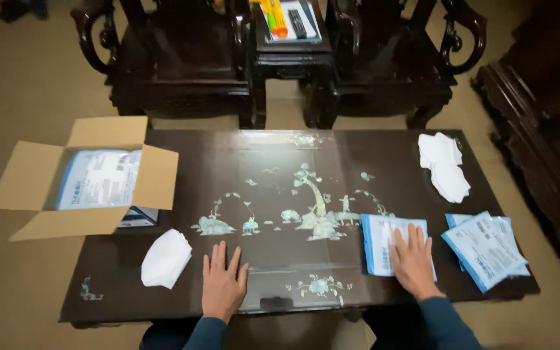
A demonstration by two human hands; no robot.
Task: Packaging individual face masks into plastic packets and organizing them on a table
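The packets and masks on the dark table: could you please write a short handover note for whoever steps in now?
Left hand: flat and open on the table, holding nothing, beside a white mask stack.
Right hand: open, palm pressed on a blue-and-white packet.
More packets lie fanned to its right; loose white masks sit at the far right corner.
Open cardboard box at the left edge holds a packet.
Done or left: cannot tell from this view.

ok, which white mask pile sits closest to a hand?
The near-left pile of white masks, just left of the left hand. The other pile lies at the table's far-right corner.
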